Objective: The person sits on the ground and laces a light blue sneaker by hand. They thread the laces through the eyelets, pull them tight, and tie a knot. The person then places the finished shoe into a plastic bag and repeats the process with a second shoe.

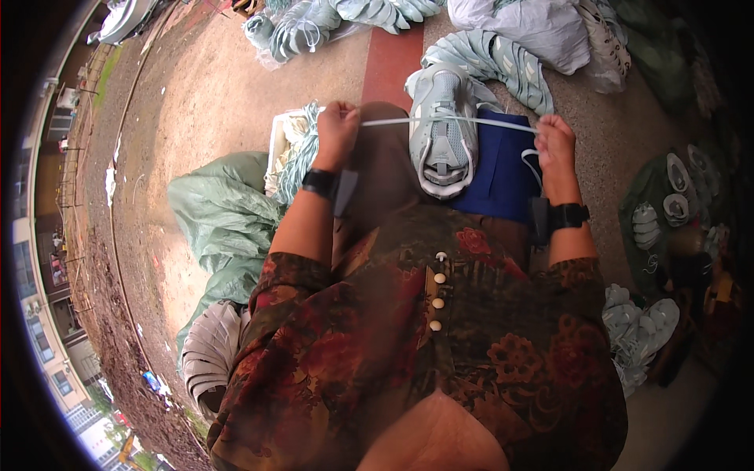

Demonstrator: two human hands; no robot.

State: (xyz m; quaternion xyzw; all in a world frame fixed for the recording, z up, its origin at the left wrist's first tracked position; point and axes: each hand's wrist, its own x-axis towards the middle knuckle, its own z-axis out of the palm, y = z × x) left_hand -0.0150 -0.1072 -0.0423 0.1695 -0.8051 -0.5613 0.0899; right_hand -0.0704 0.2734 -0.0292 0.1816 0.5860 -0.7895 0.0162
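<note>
A pale grey-blue shoe upper (444, 149) lies on a blue cloth (496, 177) over my lap, its heel opening toward me. A light shoelace (495, 122) runs across it, stretched nearly straight from side to side. My left hand (338, 128) is closed on the lace's left end, out beyond the shoe. On the other side my right hand (556, 140) pinches the right part, and a loose loop of lace hangs below its fingers. How the lace passes through the shoe's front is too small to tell.
By my left knee stands a white box (277, 149) with a bundle of pale laces (305, 149). A green sack (224, 196) sits beside it. Stacked shoe uppers (495, 63) lie ahead, more grey ones (212, 349) at lower left, and others (640, 330) at right.
</note>
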